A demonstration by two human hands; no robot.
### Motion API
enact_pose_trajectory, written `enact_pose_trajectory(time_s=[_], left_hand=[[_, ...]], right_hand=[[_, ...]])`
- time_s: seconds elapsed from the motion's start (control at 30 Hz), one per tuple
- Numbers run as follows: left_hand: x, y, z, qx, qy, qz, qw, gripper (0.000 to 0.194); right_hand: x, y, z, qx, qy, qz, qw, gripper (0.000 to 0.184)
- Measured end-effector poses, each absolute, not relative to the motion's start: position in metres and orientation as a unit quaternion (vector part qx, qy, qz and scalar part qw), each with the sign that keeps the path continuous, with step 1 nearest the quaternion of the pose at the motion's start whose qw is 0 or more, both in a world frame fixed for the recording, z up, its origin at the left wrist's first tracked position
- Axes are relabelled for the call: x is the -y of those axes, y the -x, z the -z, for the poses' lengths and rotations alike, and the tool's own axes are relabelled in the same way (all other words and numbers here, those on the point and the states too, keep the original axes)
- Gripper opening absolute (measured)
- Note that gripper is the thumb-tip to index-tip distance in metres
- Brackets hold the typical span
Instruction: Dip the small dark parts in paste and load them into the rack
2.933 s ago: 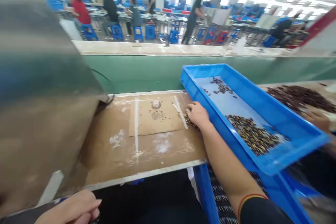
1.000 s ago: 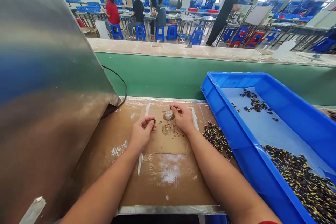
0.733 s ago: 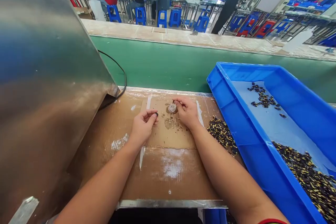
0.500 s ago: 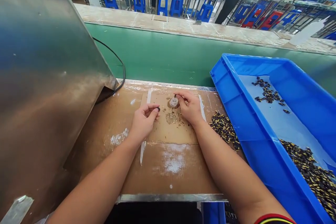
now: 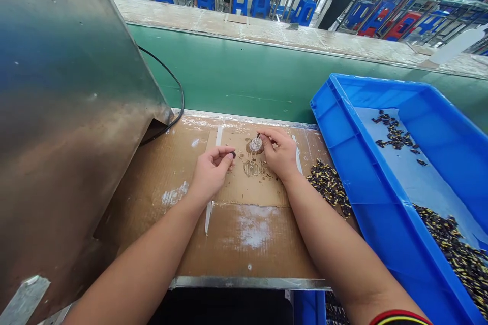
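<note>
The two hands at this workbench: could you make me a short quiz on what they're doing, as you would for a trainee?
1. True or false: the left hand pinches a small dark piece between its fingers.
2. Which hand is nearest the small round silvery piece on the bench?
A) left hand
B) right hand
3. Fill the gap: both hands are held above a sheet of ____.

Key: 1 true; 2 B; 3 cardboard.
</note>
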State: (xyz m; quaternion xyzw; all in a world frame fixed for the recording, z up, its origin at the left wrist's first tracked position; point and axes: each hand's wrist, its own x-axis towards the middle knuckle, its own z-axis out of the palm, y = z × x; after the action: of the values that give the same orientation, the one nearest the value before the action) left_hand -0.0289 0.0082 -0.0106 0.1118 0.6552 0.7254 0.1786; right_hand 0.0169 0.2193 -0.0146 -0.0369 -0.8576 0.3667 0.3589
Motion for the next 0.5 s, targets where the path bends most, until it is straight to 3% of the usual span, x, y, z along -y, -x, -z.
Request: enact_pose_trajectory(time_s=[0.37, 0.5], left_hand=[[-0.0084, 0.0287, 0.0119, -0.646, -0.113, -0.734, 0.176, 0.035], [-0.0075, 0.0292, 0.0137, -0.648, -0.109, -0.734, 0.171, 0.040]], right_hand=[[-0.2185, -0.0157, 0.0146, 0.853, 0.055, -0.367, 0.367, 0.021], [-0.2175, -0.0153, 0.0132, 0.797, 0.140, -0.443, 0.385, 0.021]])
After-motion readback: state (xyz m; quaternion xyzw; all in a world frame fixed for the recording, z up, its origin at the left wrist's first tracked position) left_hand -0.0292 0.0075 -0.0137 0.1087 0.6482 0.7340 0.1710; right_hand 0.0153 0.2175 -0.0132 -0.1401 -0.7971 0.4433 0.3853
